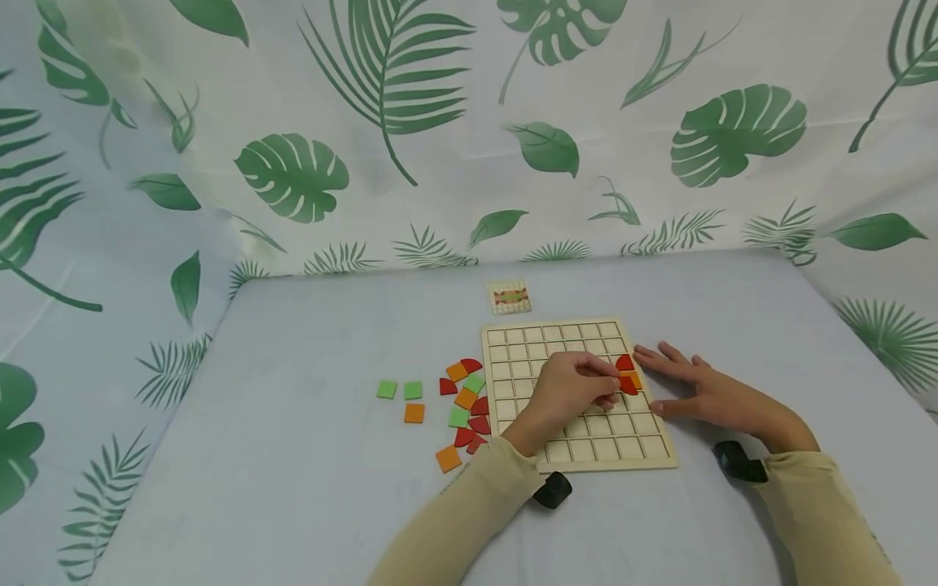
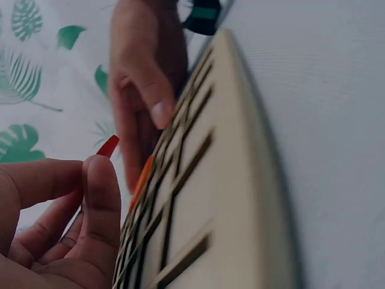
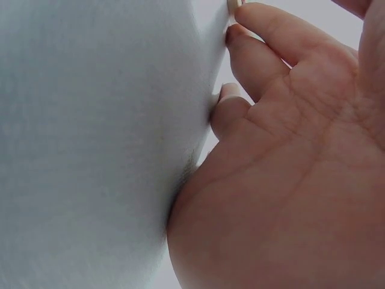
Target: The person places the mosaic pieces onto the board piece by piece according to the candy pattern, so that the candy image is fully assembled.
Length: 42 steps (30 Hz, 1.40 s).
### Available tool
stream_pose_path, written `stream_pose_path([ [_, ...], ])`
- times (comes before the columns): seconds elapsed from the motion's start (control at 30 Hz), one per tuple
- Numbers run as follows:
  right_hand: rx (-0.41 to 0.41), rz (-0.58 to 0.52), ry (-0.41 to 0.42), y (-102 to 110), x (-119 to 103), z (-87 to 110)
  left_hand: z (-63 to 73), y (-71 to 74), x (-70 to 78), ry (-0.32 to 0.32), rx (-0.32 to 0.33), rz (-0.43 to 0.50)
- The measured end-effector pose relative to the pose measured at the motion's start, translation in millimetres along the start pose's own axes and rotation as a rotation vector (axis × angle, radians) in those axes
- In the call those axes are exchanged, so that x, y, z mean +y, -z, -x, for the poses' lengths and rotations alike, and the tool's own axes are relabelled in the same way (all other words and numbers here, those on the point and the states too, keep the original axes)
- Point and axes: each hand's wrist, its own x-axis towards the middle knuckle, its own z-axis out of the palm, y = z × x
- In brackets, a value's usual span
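Note:
My left hand [image 1: 567, 389] reaches over the wooden grid board [image 1: 586, 450] and pinches a red rounded tile [image 2: 109, 146] between thumb and fingertip. In the left wrist view the tile is held a little above the board. Just under it in the head view, an orange square tile [image 1: 636, 377] lies at the board's right edge, with a red quarter-circle tile [image 1: 624, 362] behind it. My right hand [image 1: 714, 396] rests beside the board's right edge, fingers spread, thumb and fingertips by the rim. In the right wrist view its palm side [image 3: 283, 180] lies against the tablecloth.
Left of the board lie loose red quarter-circle tiles [image 1: 479, 425], orange squares [image 1: 449, 458] and green squares [image 1: 458, 417], several in all. A small pattern card [image 1: 509, 297] lies behind the board. A leaf-printed curtain [image 1: 454, 163] rises behind the table [image 1: 293, 456].

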Motion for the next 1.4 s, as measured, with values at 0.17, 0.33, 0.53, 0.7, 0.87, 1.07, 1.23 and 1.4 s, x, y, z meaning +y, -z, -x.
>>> stream_pose_path([
  [0.17, 0.005, -0.005, 0.032, -1.2, 1.4, 1.4, 0.8, -15.0, -6.4, -0.002, 0.045, -0.156],
  [0.33, 0.006, -0.004, 0.047, -0.3, 2.2, 2.7, 0.7, -22.3, -8.9, -0.026, 0.093, -0.259],
  [0.53, 0.012, 0.003, 0.052, 0.8, 1.1, 3.6, -1.5, -26.6, -6.3, -0.043, 0.109, -0.302],
  [0.7, 0.009, -0.009, 0.057, -0.5, 0.6, 3.6, -4.0, -29.9, -7.0, -0.061, 0.123, -0.441],
  [0.87, 0.009, -0.013, 0.053, -0.7, 0.2, 3.3, -4.4, -31.1, -8.7, -0.137, 0.128, -0.611],
  [1.07, 0.008, -0.011, 0.045, -0.4, -1.0, 3.0, -3.6, -30.4, -8.1, -0.186, 0.116, -0.690],
  [1.23, 0.011, -0.005, 0.039, -0.7, 0.0, 3.4, -3.8, -30.3, -7.2, -0.190, 0.106, -0.716],
  [1.4, 0.011, -0.001, 0.043, -0.3, -0.2, 3.3, -3.5, -28.0, -6.0, -0.161, 0.103, -0.656],
])
